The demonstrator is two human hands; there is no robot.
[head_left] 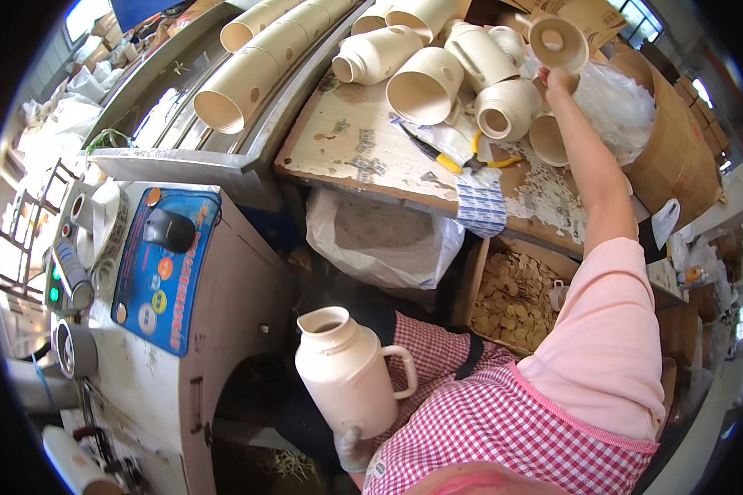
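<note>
A cream thermos jug with a spout and a side handle stands near my lap, slightly tilted. My left hand, in a grey glove, grips it low at the base; most of its fingers are hidden. Stretched far out to the upper right, my right hand is closed on another cream jug piece, whose round opening faces me. Beneath that arm, on the worn workbench, lie several cream jug bodies and a narrow-necked one. Yellow-handled pliers rest at the bench's front.
Long cream tubes lie in a metal trough at upper left. A cabinet with a mouse on a blue pad stands left. Below the bench are a white bag and a box of round tan discs. A large carton stands right.
</note>
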